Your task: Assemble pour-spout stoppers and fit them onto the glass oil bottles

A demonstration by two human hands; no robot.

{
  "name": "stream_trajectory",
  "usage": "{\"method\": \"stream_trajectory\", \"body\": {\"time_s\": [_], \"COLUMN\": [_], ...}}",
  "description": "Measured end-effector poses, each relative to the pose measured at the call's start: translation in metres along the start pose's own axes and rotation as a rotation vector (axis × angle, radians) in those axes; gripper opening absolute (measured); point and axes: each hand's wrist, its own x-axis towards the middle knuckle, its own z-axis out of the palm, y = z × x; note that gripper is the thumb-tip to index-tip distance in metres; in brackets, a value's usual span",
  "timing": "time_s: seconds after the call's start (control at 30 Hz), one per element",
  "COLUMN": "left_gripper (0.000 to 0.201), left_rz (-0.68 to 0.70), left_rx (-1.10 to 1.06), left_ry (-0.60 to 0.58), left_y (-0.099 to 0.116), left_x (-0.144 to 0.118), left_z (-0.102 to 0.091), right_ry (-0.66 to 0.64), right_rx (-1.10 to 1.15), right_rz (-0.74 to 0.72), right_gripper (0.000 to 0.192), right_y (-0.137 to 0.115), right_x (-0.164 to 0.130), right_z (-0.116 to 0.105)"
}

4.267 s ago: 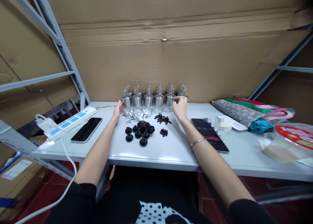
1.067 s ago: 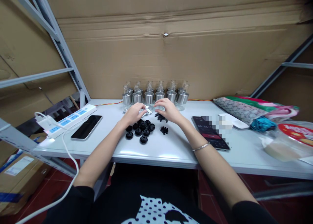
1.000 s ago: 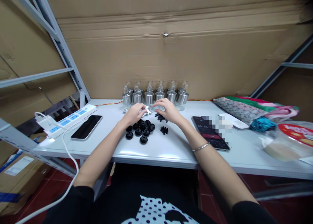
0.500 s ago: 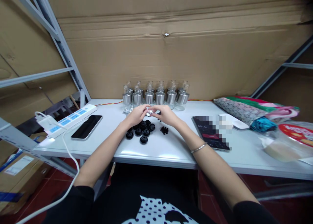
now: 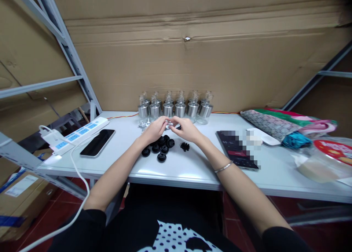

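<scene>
My left hand (image 5: pixel 154 130) and my right hand (image 5: pixel 186 129) meet above the middle of the white table (image 5: pixel 192 165), fingertips pinched together on a small silver metal part (image 5: pixel 168 126). Right under them lies a heap of black rubber caps (image 5: pixel 161 149), with a cluster of tiny black pieces (image 5: pixel 184 146) to its right. More silver parts (image 5: pixel 145 125) lie just left of my left hand. Behind the hands stands a row of glass bottles with silver collars (image 5: pixel 174 108) against the cardboard wall.
A black phone (image 5: pixel 97 143) and a white power strip (image 5: pixel 75 134) with a cable lie at the left. At the right are a second phone (image 5: pixel 235 151), a patterned pouch (image 5: pixel 266 125) and a plastic bag (image 5: pixel 323 160). Cardboard boxes sit on the floor at the left.
My hands drew back from the bottles to the silver parts, then came together over the black caps, lifting a small silver part between the fingertips.
</scene>
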Motion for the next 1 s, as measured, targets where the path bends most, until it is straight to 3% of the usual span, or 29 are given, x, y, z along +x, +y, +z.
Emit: {"method": "stream_trajectory", "body": {"time_s": [0.3, 0.5, 0.63, 0.7, 0.83, 1.0], "left_gripper": [0.023, 0.012, 0.014, 0.013, 0.009, 0.012], "left_rz": [0.140, 0.173, 0.192, 0.195, 0.186, 0.173], "left_rx": [0.075, 0.175, 0.200, 0.199, 0.191, 0.171], "left_ry": [-0.045, -0.019, -0.012, -0.007, 0.004, -0.003], "left_y": [0.002, 0.003, 0.001, 0.001, 0.000, 0.001], "left_x": [-0.001, -0.002, -0.002, -0.002, -0.002, -0.002], "left_z": [0.003, 0.000, -0.001, -0.001, -0.001, -0.001], "right_ry": [0.019, -0.090, -0.141, -0.211, -0.494, -0.674], "right_rx": [0.123, 0.337, 0.343, 0.353, 0.271, 0.119], "right_rz": [0.150, 0.253, 0.285, 0.326, 0.398, 0.398], "right_gripper": [0.012, 0.019, 0.031, 0.034, 0.022, 0.013], "right_y": [0.003, -0.001, 0.002, 0.009, 0.026, 0.032], "right_x": [0.003, 0.004, 0.003, 0.003, -0.001, -0.004], "right_z": [-0.004, -0.004, -0.014, -0.023, -0.037, -0.034]}}
